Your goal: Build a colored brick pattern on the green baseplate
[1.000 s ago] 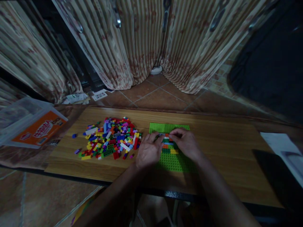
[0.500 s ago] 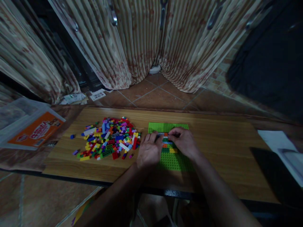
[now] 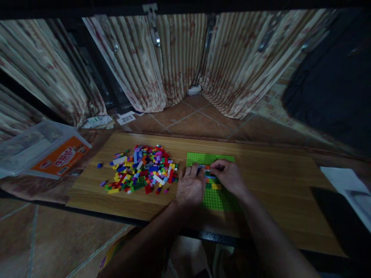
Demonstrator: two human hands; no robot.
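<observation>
A green studded baseplate [image 3: 220, 202] lies on the wooden board, and a small build of coloured toy bricks [image 3: 216, 186] stands on it in rows. My left hand [image 3: 189, 187] rests palm down over the plate's left edge. Its fingers are spread and slightly bent, the tips touching the left end of the bricks. From the right, my right hand [image 3: 230, 176] pinches at the far row, thumb and forefinger closed at an orange toy brick [image 3: 207, 167]. The fingers partly cover that row.
A heap of loose toy bricks [image 3: 142, 173] lies left of the plate on the wooden board [image 3: 275, 185]. Further left stands a clear plastic box [image 3: 17, 148] with an orange label. White paper [image 3: 342, 177] and a dark flat object [image 3: 330, 208] lie at the right. Striped curtains [image 3: 179, 58] hang behind.
The view has tilted up and shifted a little, so everything appears slightly farther right. Both hands stay at the same bricks on the plate, with little visible movement.
</observation>
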